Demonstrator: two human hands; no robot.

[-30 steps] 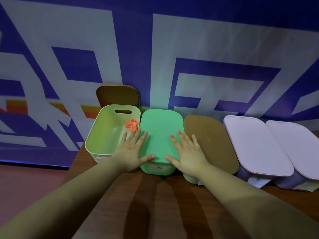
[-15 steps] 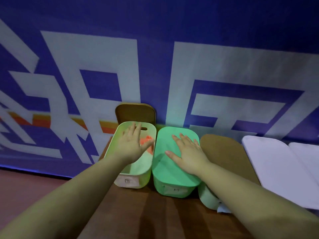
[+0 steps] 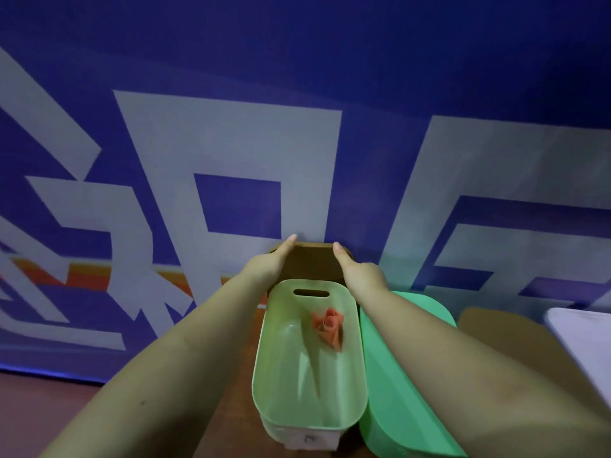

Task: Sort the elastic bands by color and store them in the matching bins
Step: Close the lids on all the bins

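My left hand (image 3: 269, 264) and right hand (image 3: 358, 271) grip the two side edges of a brown lid (image 3: 312, 262) that stands upright against the blue-and-white patterned backdrop (image 3: 231, 143), thumbs laid along its front face, the other fingers hidden behind it. The hands are apart, one on each side of the lid. Just below them, between my forearms, sits an open pale green bin (image 3: 307, 391) with a slot handle in its far wall; a small bunch of orange elastic bands (image 3: 327, 327) lies inside, nearer my right forearm. Under that forearm a bin closed by a green lid (image 3: 396, 385) touches the open bin. Farther right lie another brown lid (image 3: 502, 338) and a white lid (image 3: 585, 338).
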